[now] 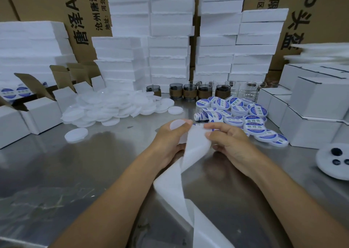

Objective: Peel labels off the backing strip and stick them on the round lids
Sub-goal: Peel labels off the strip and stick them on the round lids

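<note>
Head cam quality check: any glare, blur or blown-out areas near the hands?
Head view: steel table shows broad soft glare; backing strip and the blank lid in the left hand are nearly featureless white; white sheets at the right edge are smeared; cartons behind tilt from wide-angle distortion; labelled lids are sharp.

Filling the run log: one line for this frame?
left hand: holds blank lid | right hand: pinches backing strip | labelled lids: piled right
</note>
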`<state>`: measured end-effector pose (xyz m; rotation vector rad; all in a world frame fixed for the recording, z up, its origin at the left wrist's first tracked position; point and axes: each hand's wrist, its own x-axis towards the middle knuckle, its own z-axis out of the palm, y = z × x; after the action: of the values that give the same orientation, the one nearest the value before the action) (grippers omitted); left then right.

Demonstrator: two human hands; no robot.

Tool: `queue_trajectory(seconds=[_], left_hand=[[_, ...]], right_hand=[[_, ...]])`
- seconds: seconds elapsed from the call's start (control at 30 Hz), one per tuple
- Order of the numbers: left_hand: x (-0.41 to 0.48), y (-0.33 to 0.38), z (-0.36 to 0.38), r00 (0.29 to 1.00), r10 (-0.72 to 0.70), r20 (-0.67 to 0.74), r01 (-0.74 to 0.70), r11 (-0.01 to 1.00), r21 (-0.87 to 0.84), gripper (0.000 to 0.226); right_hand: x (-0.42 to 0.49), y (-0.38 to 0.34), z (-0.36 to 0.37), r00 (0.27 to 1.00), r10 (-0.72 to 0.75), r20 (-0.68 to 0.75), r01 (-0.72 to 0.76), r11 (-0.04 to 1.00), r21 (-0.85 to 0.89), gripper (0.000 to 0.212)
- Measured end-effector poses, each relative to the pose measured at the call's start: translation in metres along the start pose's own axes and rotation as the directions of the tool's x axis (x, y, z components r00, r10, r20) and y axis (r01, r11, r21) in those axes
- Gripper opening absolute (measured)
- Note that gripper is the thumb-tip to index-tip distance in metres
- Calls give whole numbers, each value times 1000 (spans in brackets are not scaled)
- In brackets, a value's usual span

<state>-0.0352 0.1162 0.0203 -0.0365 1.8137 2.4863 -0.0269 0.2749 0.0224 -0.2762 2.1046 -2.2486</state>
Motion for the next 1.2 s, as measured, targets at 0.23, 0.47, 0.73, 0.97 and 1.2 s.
queue_trajectory(seconds=[0.23,0.47,0.73,0.97,1.2], left_hand=[[2,-4,1,990,84,-114,-83,997,10,20],[3,-2,0,970,219,-110,-210,974,82,34],[-1,-4,2,962,270,-25,-261,946,193,38],[-3,-4,2,962,268,43,-271,941,204,42],[-6,-3,3,966,242,97,-255,951,174,43]], right_hand=[[-9,-4,6,982,41,186,-5,982,-191,17],[-3,7,7,905,-353,-236,165,806,-568,10],[-1,10,7,819,-574,-22,296,455,-840,42],[-2,9,5,814,-580,26,306,390,-869,36],[-3,8,5,826,-564,-12,286,437,-853,30]])
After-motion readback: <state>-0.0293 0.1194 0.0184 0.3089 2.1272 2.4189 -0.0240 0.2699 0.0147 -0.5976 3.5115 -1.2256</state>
